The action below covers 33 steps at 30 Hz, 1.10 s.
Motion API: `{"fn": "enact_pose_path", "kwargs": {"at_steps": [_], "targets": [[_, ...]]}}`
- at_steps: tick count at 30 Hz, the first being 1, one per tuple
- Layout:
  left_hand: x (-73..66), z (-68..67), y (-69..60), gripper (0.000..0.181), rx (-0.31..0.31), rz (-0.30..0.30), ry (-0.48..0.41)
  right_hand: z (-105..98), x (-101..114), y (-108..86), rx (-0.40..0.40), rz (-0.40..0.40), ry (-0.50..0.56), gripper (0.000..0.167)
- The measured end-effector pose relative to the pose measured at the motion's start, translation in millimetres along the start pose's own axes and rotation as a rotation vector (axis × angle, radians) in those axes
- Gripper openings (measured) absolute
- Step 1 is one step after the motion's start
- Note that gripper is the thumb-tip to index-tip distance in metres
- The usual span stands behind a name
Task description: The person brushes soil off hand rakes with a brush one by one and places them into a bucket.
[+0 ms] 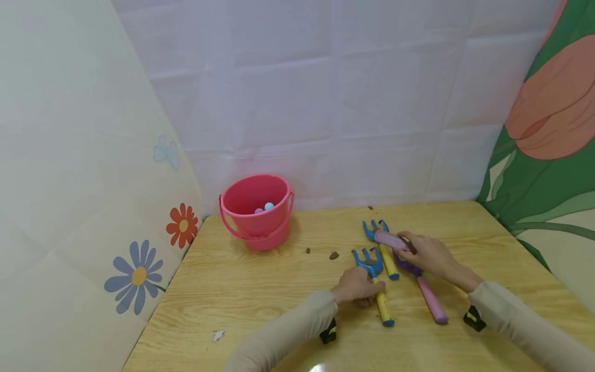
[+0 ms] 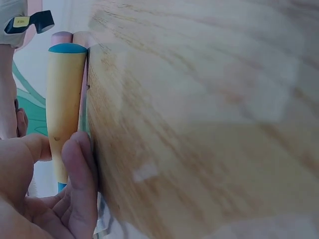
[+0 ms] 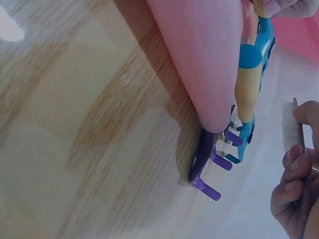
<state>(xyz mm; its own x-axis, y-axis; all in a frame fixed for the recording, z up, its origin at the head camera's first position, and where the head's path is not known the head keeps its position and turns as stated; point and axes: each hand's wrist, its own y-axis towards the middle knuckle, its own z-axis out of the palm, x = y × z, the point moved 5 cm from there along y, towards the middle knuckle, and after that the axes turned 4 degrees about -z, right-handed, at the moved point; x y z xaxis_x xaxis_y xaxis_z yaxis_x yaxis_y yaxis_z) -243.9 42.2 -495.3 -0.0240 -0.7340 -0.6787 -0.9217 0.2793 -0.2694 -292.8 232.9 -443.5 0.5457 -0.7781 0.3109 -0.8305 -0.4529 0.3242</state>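
Observation:
My left hand (image 1: 355, 285) grips the front hand rake (image 1: 382, 307), which has blue tines and a yellow handle. Thumb and fingers close around that handle (image 2: 66, 94) in the left wrist view. With my right hand (image 1: 429, 256) I hold a small brush (image 1: 392, 241), its pale bristles (image 3: 289, 127) showing in the right wrist view. The brush is over a second blue-and-yellow rake (image 1: 389, 262) lying behind the first. Below my right hand lies a rake with purple tines and a pink handle (image 1: 432, 300), partly hidden by the hand.
A pink bucket (image 1: 260, 229) with small balls (image 1: 269, 206) inside stands at the back left of the wooden table (image 1: 251, 289). Brown crumbs (image 1: 333, 255) lie between bucket and rakes. A white scrap (image 1: 218, 336) is at the front left. Cloth walls enclose the table.

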Motion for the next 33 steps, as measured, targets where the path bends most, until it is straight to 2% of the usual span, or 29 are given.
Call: {"fn": "enact_pose_path", "kwargs": {"at_steps": [14, 26, 29, 33], "targets": [[5.1, 1.5, 2.9, 0.043, -0.010, 0.003, -0.045, 1, -2, -1.7, 0.002, 0.006, 0.016, 0.049], [14.9, -5.3, 0.6, 0.037, -0.041, -0.033, -0.101, 4, 0, -1.4, 0.005, 0.001, 0.008, 0.047], [15.0, -7.9, -0.4, 0.038, -0.059, -0.032, -0.080, 4, 2, 0.5, 0.006, -0.002, 0.004, 0.047], [14.0, -12.7, -1.9, 0.041, -0.088, -0.012, 0.018, 3, 4, 3.6, 0.001, -0.012, 0.005, 0.046]]}}
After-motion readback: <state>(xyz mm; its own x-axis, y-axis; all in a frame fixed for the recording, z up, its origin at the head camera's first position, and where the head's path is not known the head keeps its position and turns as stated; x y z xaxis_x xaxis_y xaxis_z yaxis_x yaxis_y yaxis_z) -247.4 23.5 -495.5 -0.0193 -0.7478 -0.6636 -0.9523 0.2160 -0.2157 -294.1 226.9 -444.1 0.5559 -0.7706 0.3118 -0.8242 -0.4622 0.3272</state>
